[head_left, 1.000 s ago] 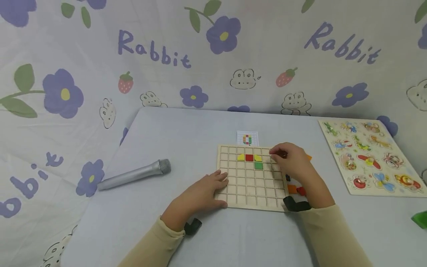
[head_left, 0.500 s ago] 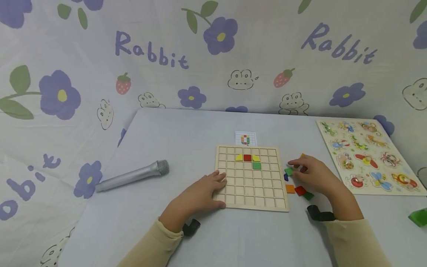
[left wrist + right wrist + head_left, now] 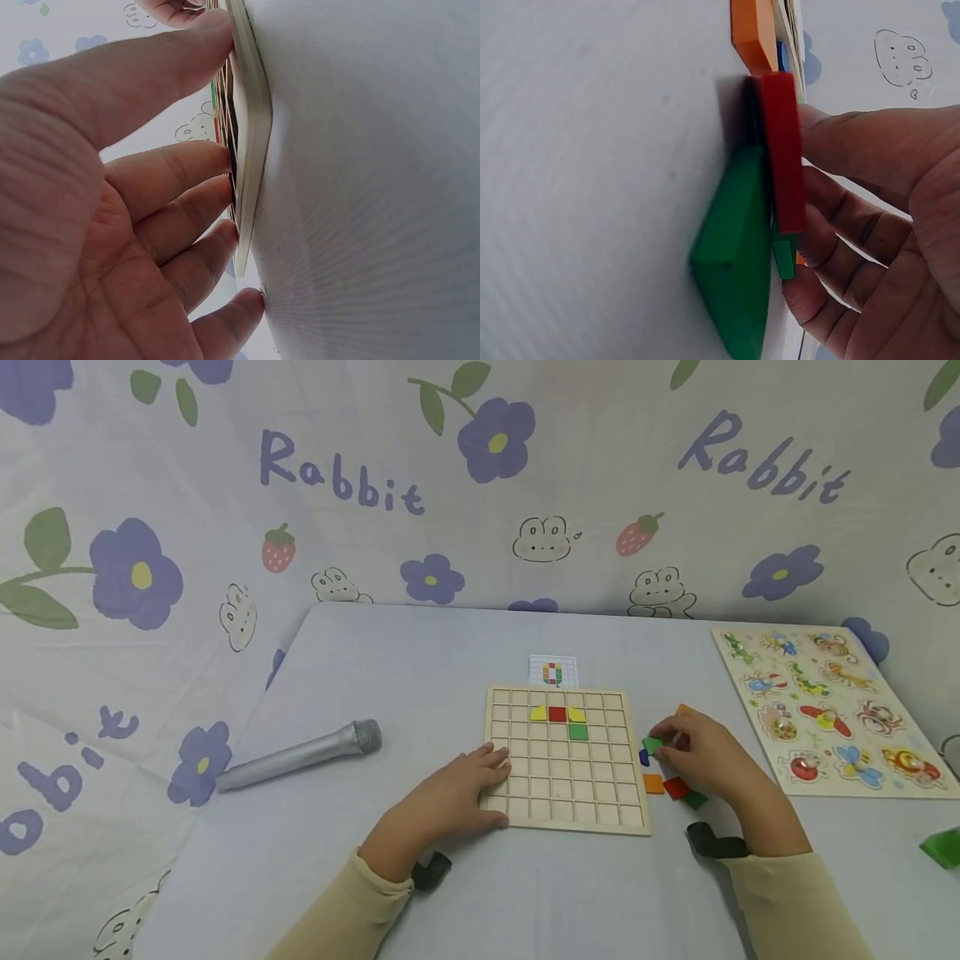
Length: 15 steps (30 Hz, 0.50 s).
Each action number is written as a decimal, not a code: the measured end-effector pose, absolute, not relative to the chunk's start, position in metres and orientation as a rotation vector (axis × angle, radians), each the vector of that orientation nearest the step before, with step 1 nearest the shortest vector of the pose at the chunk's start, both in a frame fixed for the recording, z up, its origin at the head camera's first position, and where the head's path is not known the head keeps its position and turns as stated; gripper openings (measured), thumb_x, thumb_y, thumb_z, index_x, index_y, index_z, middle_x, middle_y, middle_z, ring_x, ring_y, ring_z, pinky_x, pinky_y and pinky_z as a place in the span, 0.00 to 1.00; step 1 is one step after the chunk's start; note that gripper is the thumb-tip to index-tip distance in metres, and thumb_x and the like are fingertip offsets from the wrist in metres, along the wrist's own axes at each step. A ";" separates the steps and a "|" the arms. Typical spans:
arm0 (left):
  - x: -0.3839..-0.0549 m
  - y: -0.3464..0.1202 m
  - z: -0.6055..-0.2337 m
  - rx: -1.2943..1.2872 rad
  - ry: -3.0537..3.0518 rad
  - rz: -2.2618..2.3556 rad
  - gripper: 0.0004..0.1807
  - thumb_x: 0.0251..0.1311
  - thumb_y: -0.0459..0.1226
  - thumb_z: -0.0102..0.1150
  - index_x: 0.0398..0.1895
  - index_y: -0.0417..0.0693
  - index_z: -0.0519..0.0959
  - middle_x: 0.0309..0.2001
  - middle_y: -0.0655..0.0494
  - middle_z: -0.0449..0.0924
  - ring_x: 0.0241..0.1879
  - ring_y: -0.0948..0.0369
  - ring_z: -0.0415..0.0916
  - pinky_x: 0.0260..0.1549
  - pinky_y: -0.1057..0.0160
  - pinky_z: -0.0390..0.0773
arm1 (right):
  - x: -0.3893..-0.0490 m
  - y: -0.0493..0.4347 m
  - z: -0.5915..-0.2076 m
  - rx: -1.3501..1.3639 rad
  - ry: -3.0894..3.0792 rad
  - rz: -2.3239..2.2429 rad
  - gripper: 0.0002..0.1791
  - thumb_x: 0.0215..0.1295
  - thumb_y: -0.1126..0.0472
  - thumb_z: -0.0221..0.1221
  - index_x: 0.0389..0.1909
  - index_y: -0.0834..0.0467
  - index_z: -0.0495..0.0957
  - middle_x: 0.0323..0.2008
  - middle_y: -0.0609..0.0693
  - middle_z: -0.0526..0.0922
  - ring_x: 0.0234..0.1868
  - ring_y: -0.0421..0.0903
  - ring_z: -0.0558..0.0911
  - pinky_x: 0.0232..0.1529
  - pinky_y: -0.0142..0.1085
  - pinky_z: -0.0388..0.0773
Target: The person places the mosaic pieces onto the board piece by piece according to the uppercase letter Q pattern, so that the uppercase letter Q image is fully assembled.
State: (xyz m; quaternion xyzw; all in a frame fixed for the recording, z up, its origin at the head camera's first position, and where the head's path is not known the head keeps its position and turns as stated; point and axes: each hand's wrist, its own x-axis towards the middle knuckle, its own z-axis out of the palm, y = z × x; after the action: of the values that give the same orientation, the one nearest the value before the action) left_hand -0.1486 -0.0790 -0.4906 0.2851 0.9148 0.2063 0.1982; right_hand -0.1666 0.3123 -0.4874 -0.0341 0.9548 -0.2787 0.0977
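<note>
My left hand [image 3: 450,789] rests with spread fingers on the left edge of a wooden grid board [image 3: 543,814]. In the left wrist view, its thumb and fingertips lie along the board's rim [image 3: 255,135]. Near the board's far side, a red tile [image 3: 557,714] sits between two yellow tiles [image 3: 538,714], with a green tile [image 3: 578,732] below the right one. Right of the board, my right hand [image 3: 708,756] pinches another green tile [image 3: 652,746] with curled fingers, low over the table. In the right wrist view, a red tile [image 3: 781,154] partly hides the fingertips.
Loose tiles lie near the right hand: orange [image 3: 653,784], red [image 3: 677,788], green [image 3: 695,800] and a small blue piece [image 3: 643,758]. A pattern card [image 3: 553,671] is behind the board. A silver microphone [image 3: 300,757] lies left, an insect puzzle [image 3: 832,718] right.
My right hand has moved from over the board's right side to the loose tiles, where its fingers have come together at a green one. The left hand has stayed on the board.
</note>
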 end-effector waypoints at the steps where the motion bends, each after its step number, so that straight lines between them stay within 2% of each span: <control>1: -0.149 -0.079 -0.491 0.798 2.560 0.577 0.44 0.68 0.49 0.76 0.83 0.46 0.69 0.87 0.57 0.58 0.89 0.55 0.47 0.88 0.48 0.53 | -0.167 0.312 -0.487 -0.095 2.823 -0.829 0.15 0.75 0.62 0.67 0.58 0.61 0.84 0.45 0.58 0.83 0.44 0.54 0.79 0.40 0.41 0.80; 5: -0.149 -0.079 -0.492 0.798 2.561 0.572 0.44 0.68 0.49 0.76 0.83 0.46 0.69 0.87 0.56 0.59 0.89 0.55 0.48 0.88 0.48 0.53 | -0.166 0.313 -0.486 -0.069 2.813 -0.859 0.12 0.74 0.62 0.67 0.53 0.60 0.82 0.43 0.57 0.84 0.44 0.54 0.80 0.42 0.42 0.80; 8: -0.149 -0.078 -0.491 0.799 2.556 0.581 0.44 0.67 0.49 0.76 0.83 0.46 0.70 0.87 0.56 0.59 0.89 0.55 0.48 0.88 0.48 0.53 | -0.166 0.313 -0.483 -0.040 2.827 -0.880 0.10 0.75 0.61 0.67 0.51 0.60 0.82 0.41 0.56 0.83 0.42 0.53 0.79 0.38 0.40 0.79; 12: -0.149 -0.078 -0.491 0.797 2.554 0.585 0.44 0.67 0.48 0.76 0.83 0.46 0.69 0.87 0.56 0.58 0.89 0.55 0.47 0.88 0.48 0.53 | -0.167 0.305 -0.472 -0.009 2.870 -0.949 0.11 0.78 0.60 0.65 0.54 0.60 0.82 0.43 0.58 0.84 0.44 0.54 0.79 0.36 0.37 0.79; 15: -0.149 -0.078 -0.491 0.789 2.557 0.578 0.44 0.68 0.49 0.76 0.83 0.47 0.69 0.87 0.57 0.58 0.89 0.55 0.47 0.88 0.49 0.52 | -0.169 0.287 -0.466 -0.016 2.862 -1.034 0.11 0.79 0.59 0.65 0.55 0.60 0.83 0.46 0.58 0.85 0.47 0.55 0.80 0.39 0.37 0.79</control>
State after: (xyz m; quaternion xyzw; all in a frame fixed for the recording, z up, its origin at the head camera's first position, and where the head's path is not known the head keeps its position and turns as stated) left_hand -0.1492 -0.0784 -0.4914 0.2822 0.9150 0.2070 0.2008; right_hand -0.1689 0.2872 -0.4657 -0.0054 0.9394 -0.3393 0.0494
